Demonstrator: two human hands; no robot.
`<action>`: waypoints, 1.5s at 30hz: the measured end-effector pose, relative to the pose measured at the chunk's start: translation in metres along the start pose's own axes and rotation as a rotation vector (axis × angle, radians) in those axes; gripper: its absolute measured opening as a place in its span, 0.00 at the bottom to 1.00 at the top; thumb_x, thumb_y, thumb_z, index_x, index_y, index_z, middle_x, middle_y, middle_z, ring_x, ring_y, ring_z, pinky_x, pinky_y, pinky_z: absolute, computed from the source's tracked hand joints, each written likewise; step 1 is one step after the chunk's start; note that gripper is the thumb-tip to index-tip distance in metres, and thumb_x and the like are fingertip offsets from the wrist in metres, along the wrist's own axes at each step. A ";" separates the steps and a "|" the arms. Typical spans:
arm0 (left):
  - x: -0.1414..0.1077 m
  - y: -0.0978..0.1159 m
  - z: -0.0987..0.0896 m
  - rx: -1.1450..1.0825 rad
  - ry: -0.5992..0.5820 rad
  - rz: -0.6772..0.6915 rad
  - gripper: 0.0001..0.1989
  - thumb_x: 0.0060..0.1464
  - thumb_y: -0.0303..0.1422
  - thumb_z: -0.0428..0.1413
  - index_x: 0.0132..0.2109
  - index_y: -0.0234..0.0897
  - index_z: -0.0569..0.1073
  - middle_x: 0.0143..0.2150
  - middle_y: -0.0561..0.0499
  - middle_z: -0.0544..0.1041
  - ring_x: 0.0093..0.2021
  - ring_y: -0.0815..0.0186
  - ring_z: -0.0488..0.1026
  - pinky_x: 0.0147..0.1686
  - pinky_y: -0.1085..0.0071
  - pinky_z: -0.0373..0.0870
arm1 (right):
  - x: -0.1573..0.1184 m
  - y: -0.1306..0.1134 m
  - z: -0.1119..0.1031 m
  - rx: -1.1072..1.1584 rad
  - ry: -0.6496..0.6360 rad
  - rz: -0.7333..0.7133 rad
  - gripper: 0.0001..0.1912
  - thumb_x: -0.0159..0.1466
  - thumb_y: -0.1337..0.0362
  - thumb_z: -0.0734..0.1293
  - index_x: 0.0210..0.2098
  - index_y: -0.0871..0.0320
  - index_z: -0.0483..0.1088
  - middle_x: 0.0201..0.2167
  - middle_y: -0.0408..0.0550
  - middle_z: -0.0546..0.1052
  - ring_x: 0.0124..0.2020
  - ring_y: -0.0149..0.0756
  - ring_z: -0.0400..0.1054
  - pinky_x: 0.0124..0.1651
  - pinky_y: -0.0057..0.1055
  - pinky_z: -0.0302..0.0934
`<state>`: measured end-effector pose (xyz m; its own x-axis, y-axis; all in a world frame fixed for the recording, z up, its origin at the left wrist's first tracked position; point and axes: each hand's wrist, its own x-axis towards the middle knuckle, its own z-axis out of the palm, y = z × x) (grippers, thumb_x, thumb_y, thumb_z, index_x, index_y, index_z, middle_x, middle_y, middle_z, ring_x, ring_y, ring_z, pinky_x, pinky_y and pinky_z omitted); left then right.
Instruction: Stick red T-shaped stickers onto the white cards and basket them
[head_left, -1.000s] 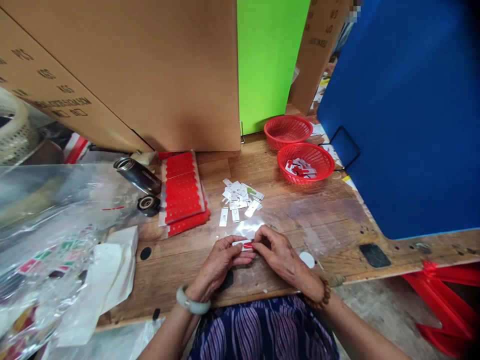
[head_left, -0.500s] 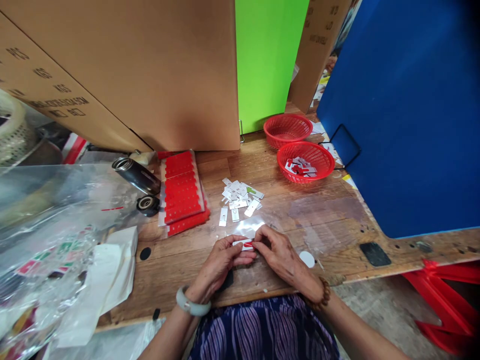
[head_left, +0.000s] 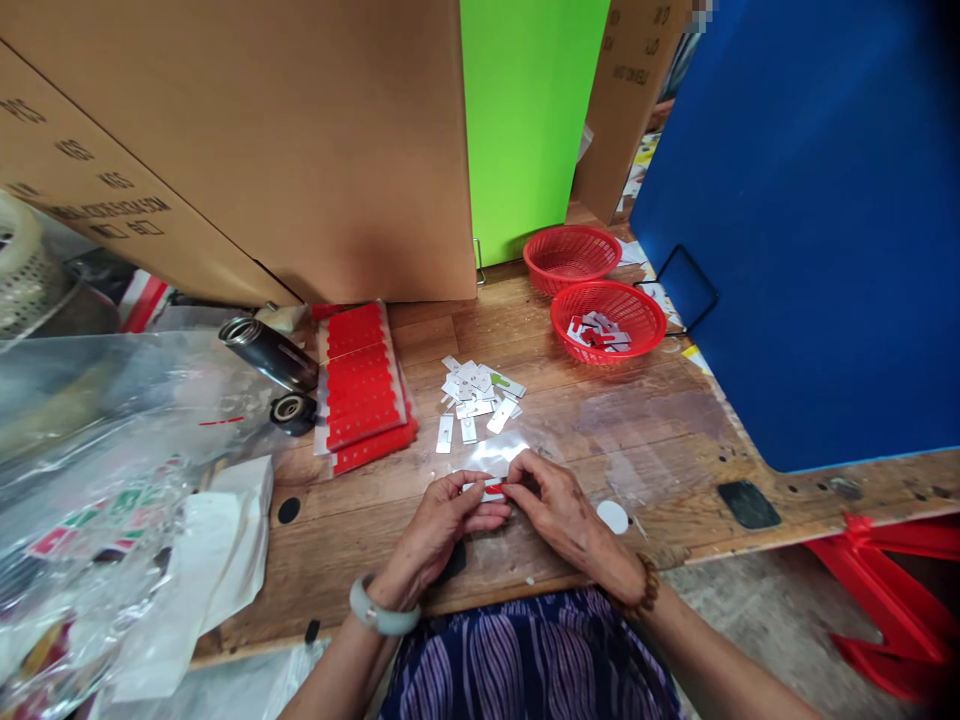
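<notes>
My left hand (head_left: 457, 507) holds a small white rectangular piece (head_left: 472, 491) between thumb and fingers, just above the table's front. A red sticker (head_left: 493, 488) shows on its right part, and the fingertips of my right hand (head_left: 550, 505) pinch at that red part. Whether the sticker lies fully flat I cannot tell. Beyond my hands lies a loose pile of small white and silvery pieces (head_left: 474, 385), one with a green mark. Sheets of red stickers (head_left: 363, 380) lie stacked to the left of the pile.
Two red baskets, an unfilled one (head_left: 571, 240) and one with white-and-red pieces (head_left: 646, 340), stand at the back right. A dark flask (head_left: 277, 358) leans beside its cap (head_left: 293, 413). Plastic bags (head_left: 97, 400) cover the left. A blue panel (head_left: 810, 240) and cardboard boxes (head_left: 360, 150) rise behind.
My hands stay almost in place. The red sticker at my right fingertips looks slightly different in shape against the white piece. The whole view has shifted a little.
</notes>
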<state>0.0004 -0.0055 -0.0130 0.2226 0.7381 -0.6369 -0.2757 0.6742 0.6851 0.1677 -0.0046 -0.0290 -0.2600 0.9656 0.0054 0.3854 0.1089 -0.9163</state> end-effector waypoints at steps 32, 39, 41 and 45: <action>0.003 -0.003 0.000 0.045 0.017 0.039 0.16 0.45 0.28 0.66 0.41 0.28 0.71 0.32 0.42 0.81 0.29 0.65 0.79 0.32 0.75 0.77 | -0.001 -0.005 0.002 0.023 0.041 0.055 0.05 0.61 0.71 0.61 0.29 0.56 0.63 0.26 0.39 0.68 0.28 0.30 0.61 0.33 0.27 0.54; 0.003 -0.008 -0.002 0.103 0.075 0.109 0.20 0.43 0.33 0.67 0.42 0.29 0.71 0.30 0.44 0.81 0.28 0.63 0.80 0.32 0.73 0.77 | 0.001 -0.006 0.004 0.069 0.056 0.142 0.05 0.59 0.72 0.62 0.29 0.57 0.65 0.25 0.39 0.70 0.28 0.30 0.64 0.33 0.27 0.56; 0.004 -0.008 -0.002 0.120 0.094 0.117 0.20 0.43 0.33 0.67 0.42 0.29 0.71 0.29 0.44 0.81 0.28 0.63 0.80 0.31 0.74 0.77 | 0.001 -0.006 0.005 0.056 0.064 0.129 0.05 0.60 0.72 0.61 0.29 0.57 0.65 0.25 0.40 0.70 0.28 0.31 0.64 0.33 0.28 0.56; 0.004 -0.009 -0.002 0.142 0.115 0.132 0.21 0.44 0.34 0.67 0.43 0.29 0.71 0.27 0.44 0.81 0.27 0.63 0.80 0.30 0.74 0.76 | 0.001 -0.004 0.007 -0.001 0.081 0.093 0.06 0.60 0.73 0.61 0.30 0.57 0.65 0.26 0.40 0.70 0.28 0.31 0.64 0.33 0.28 0.56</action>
<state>0.0020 -0.0086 -0.0223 0.0831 0.8181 -0.5691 -0.1590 0.5746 0.8028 0.1593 -0.0055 -0.0281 -0.1502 0.9875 -0.0474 0.4057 0.0178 -0.9138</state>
